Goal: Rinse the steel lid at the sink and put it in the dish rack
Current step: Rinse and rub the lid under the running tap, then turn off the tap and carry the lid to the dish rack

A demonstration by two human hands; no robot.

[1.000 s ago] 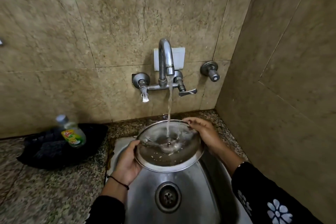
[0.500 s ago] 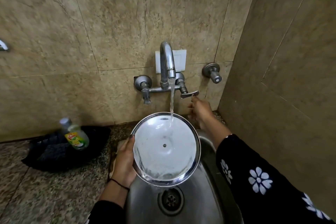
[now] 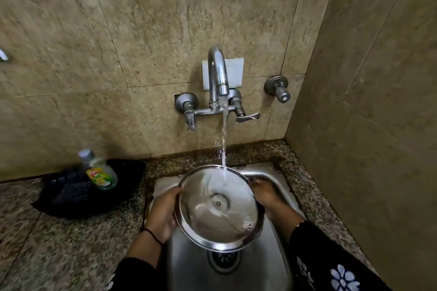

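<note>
Mottled beige stone tiles behind and to the right, speckled granite counter (image 3: 71, 243) below, with a stainless steel sink (image 3: 279, 184) sunk into the corner. Over the basin, held clear of the bottom and tilted toward the camera: the steel lid (image 3: 218, 208), round, shallow, shiny and wet, with a raised rim and a small knob fixing at its centre. Clamped between two hands: left hand (image 3: 163, 214) curled around the left edge, thumb over the rim, thin black band at the wrist; right hand (image 3: 266, 196) gripping the right edge, fingers mostly hidden behind the metal. Dark sleeves with white flower prints at the bottom of the view. Striking the upper part of the lid and spreading across it: a narrow stream of water (image 3: 224, 139) from the curved chrome tap (image 3: 217, 73), wall-mounted, with two lever handles and a white plate behind the spout. Just below the lid's lower edge, the round drain (image 3: 222, 261) with its perforated strainer. On the wall to the right of the tap, a separate round metal valve (image 3: 277, 88). On the counter well to the left of the sink, a crumpled black cloth (image 3: 71, 196) with a clear plastic bottle (image 3: 100, 172) of green dish liquid, yellow-green label, standing tilted on it.
</note>
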